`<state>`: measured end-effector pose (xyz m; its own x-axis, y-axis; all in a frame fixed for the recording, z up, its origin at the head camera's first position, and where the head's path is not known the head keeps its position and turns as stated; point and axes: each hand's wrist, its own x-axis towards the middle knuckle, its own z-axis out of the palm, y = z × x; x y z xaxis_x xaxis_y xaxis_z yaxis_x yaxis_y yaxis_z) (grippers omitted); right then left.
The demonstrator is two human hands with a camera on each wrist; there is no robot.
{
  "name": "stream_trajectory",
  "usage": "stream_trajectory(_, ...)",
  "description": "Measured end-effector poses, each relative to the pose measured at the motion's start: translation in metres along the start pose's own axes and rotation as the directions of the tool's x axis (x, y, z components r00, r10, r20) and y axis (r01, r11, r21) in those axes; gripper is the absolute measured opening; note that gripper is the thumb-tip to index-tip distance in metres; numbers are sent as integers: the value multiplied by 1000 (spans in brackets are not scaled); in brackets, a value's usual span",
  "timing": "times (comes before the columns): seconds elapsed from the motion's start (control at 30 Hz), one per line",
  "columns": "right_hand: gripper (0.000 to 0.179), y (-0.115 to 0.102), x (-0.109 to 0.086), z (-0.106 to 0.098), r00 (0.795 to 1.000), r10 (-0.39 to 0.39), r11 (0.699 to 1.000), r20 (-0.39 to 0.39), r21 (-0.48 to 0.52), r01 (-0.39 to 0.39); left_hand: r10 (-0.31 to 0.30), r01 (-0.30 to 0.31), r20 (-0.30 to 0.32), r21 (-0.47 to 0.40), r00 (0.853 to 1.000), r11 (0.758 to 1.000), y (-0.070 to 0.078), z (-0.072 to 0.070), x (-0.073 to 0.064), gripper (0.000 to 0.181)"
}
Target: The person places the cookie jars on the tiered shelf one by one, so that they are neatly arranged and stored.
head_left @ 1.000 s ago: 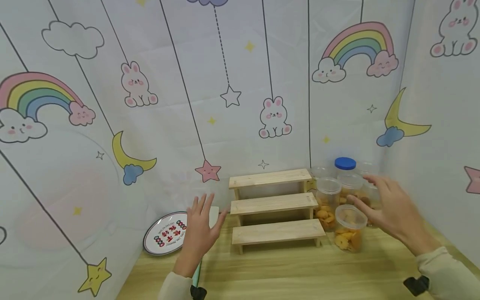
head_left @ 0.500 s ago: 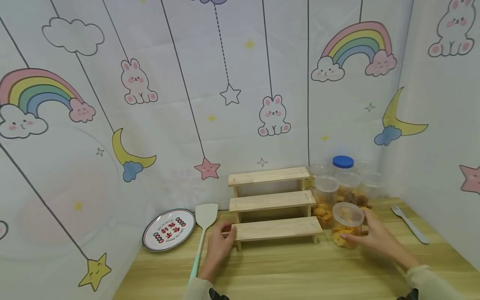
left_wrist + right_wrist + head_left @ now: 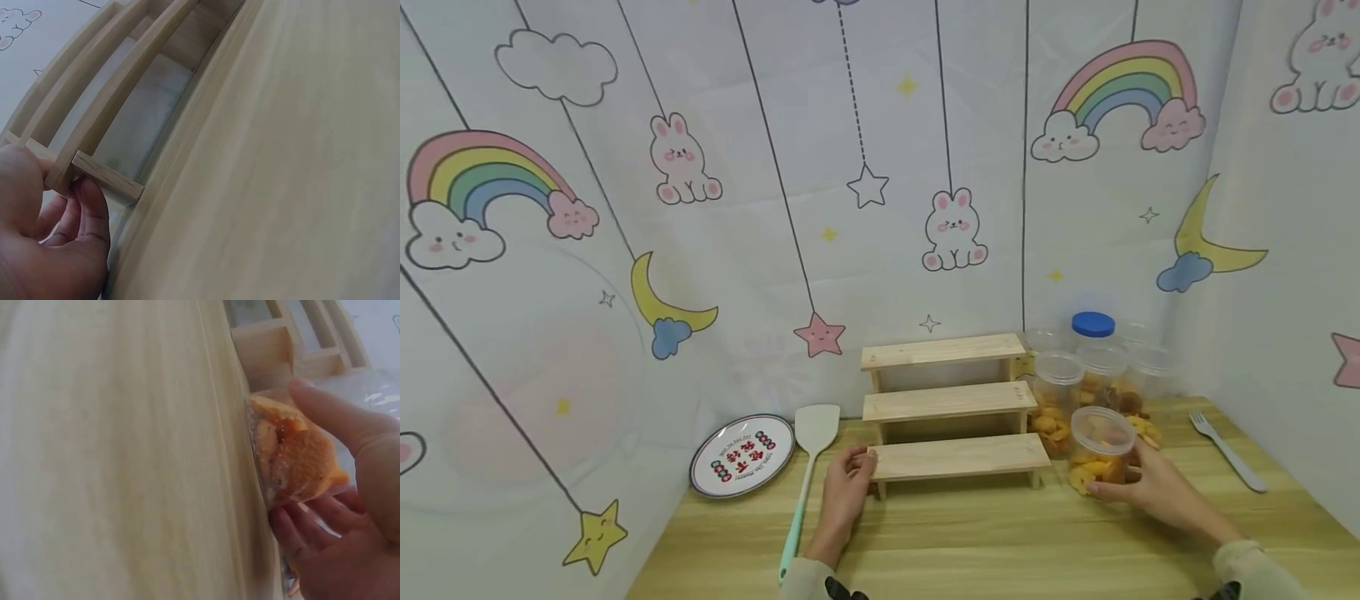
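My left hand [image 3: 844, 492] pinches the left end of the lowest step of a three-tier wooden rack [image 3: 958, 458]. In the left wrist view, thumb and curled fingers [image 3: 92, 209] meet around the end of that step. At the right, my right hand [image 3: 1161, 492] grips a clear plastic jar [image 3: 1102, 429] low on its side, thumb in front and fingers behind. Orange snack pieces [image 3: 303, 459] fill the jar's bottom in the right wrist view. The jar stands upright on the table, just right of the rack.
Several more clear jars [image 3: 1056, 396] crowd behind, one with a blue lid [image 3: 1093, 324]. A fork [image 3: 1228, 452] lies at the right. On the left are a spatula [image 3: 806, 475] and a patterned plate [image 3: 742, 457]. A printed cloth wall [image 3: 880, 267] encloses the wooden table [image 3: 985, 542].
Both hands have come down from mid-air. The left has taken hold of the rack's lowest step, and the right has closed around the front jar. Rack and jar look unmoved.
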<state>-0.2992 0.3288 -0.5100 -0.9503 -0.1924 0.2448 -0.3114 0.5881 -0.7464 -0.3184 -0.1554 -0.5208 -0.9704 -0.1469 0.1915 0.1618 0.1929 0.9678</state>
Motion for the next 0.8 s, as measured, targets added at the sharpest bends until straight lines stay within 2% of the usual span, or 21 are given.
stream_trajectory(0.23,98,-12,1,2,1000,28,1000,-8,11,-28,-2,2,12,-24,1000,1000,-2,2,3,45)
stream_trajectory(0.47,93,-41,3,0,998,-45,997,-50,-62,42,-19,19,2,-75,1000,997,-5,2,4,46)
stream_trajectory(0.67,83,-68,9,0,999,11,1000,-39,-9,-11,-38,37,-10,-90,999,995,-5,-1,1,48)
stream_trajectory(0.8,78,-82,21,8,998,-21,1000,-51,15,22,-49,48,-6,-96,999,994,-5,-1,1,52)
